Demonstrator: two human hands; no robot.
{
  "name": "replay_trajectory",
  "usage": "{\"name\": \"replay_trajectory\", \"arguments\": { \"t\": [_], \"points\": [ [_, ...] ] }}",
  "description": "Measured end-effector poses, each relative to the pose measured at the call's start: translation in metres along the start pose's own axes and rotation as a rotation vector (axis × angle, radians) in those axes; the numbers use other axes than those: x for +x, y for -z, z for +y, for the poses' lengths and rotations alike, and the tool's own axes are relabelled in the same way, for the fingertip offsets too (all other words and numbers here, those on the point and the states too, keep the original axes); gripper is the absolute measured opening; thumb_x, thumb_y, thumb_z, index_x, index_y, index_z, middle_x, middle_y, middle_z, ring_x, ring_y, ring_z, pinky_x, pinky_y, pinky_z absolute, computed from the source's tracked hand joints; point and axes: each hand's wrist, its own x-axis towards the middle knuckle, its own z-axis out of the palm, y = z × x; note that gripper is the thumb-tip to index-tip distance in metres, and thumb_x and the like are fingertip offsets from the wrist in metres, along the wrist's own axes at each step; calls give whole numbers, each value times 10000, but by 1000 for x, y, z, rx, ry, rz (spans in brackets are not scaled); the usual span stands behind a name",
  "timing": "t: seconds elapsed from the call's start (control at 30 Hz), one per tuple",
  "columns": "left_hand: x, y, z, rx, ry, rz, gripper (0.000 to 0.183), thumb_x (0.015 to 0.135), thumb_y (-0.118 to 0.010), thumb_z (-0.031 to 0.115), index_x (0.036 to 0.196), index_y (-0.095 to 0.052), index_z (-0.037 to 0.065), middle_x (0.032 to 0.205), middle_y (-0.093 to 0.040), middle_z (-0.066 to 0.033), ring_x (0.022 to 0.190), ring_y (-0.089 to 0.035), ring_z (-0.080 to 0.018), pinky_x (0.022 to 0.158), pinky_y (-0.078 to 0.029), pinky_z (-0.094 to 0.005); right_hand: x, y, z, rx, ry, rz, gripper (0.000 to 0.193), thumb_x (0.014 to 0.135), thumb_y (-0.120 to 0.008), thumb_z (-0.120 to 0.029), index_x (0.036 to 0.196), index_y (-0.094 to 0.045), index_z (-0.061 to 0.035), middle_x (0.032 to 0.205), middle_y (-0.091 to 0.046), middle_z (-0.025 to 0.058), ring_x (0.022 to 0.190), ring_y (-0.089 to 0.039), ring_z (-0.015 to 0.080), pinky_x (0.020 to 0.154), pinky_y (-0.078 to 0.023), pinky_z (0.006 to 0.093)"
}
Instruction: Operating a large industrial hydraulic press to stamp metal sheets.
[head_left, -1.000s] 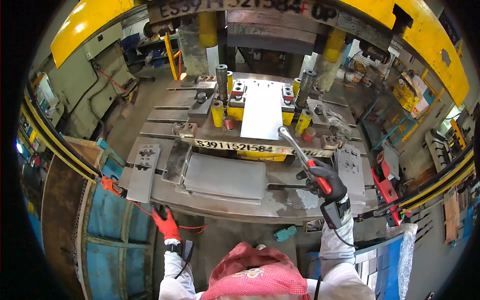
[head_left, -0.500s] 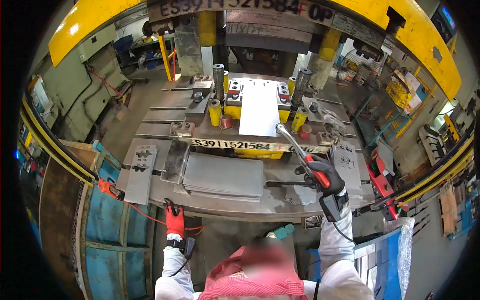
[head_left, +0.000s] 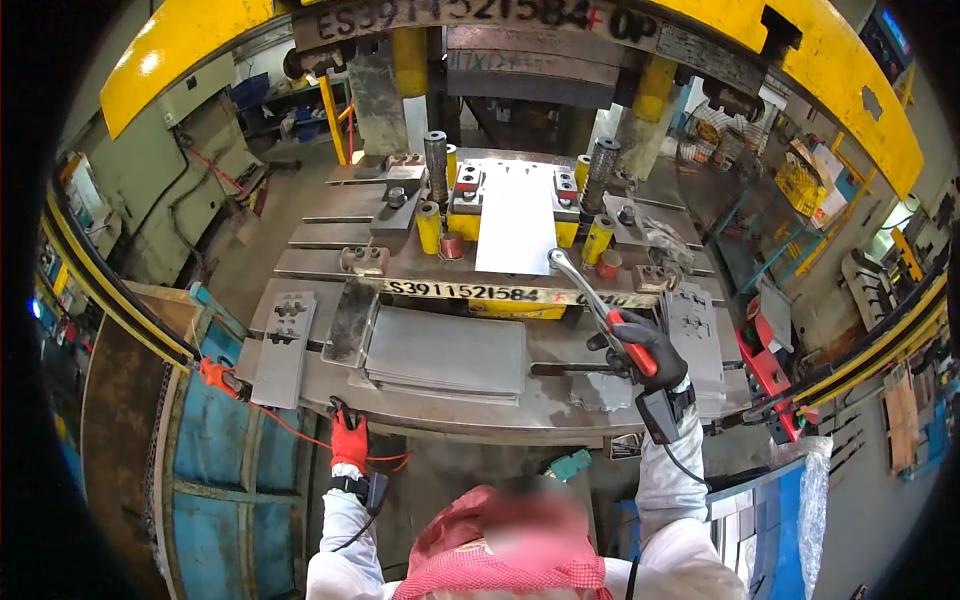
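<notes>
My right hand, in a dark glove, is closed around the red grip of a long metal hand tool. The tool's round tip meets the near right corner of a bright flat metal sheet, which lies on the press die and extends toward me. At the near edge of the press table, my left hand, in a red glove with dark fingertips, rests with its fingers apart and nothing visible in them. Beyond it is a stack of grey metal sheets.
Cut-out metal parts lie in a left pile and a right pile. Guide posts rise beside the die. A dark bar lies near my right hand. The yellow press frame arches overhead; a blue rack stands left.
My hands and the tool hold nearly the same places. The whole view has shifted very slightly.
</notes>
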Motion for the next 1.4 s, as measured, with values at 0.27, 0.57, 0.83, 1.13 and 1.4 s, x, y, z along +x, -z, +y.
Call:
{"name": "replay_trajectory", "arguments": {
  "t": [0.27, 0.57, 0.83, 1.13, 1.4],
  "points": [
    [1, -1, -6, 60, -24, 32, 603, 785, -615, 279, 1299, -378, 71, 1311, -378, -238, 1194, -388, -384, 972, -367, -398, 12, 28, 29, -396, 406, -33, 349, 833, -540, -264, 1099, -481, -44, 881, -603, 93, 534, -510, 81, 464, -415, 211],
    [0, 4, 2, 26, 39, 0, 588, 797, -597, 299, 1295, -389, 65, 1318, -379, -228, 1200, -389, -369, 986, -355, -386, 3, 1, 2, 121, -27, 9, 358, 828, -554, -257, 1109, -479, -48, 893, -616, 109, 528, -515, 81, 448, -424, 198],
    [0, 7, 3, 58, -17, 8, 570, 802, -587, 299, 1272, -409, 30, 1302, -397, -234, 1207, -382, -363, 991, -348, -385, 3, 3, 2, 80, -51, 49, 368, 831, -557, -253, 1126, -461, -54, 886, -619, 109, 507, -524, 94, 446, -433, 211],
    [-1, 5, 5, 44, -36, 50, 548, 797, -591, 287, 1246, -430, 17, 1267, -429, -230, 1174, -410, -365, 974, -359, -389, 2, 4, 4, 43, -23, 19, 307, 877, -500, -252, 1112, -465, -57, 899, -615, 101, 526, -512, 90, 460, -419, 216],
    [0, 5, 3, 49, -23, 57, 531, 786, -603, 281, 1228, -450, 30, 1254, -440, -219, 1145, -433, -365, 951, -374, -394, 0, 2, 8, 8, 31, -19, 322, 877, -512, -275, 1108, -471, -54, 907, -612, 99, 546, -500, 99, 472, -405, 233]
  ]
}}
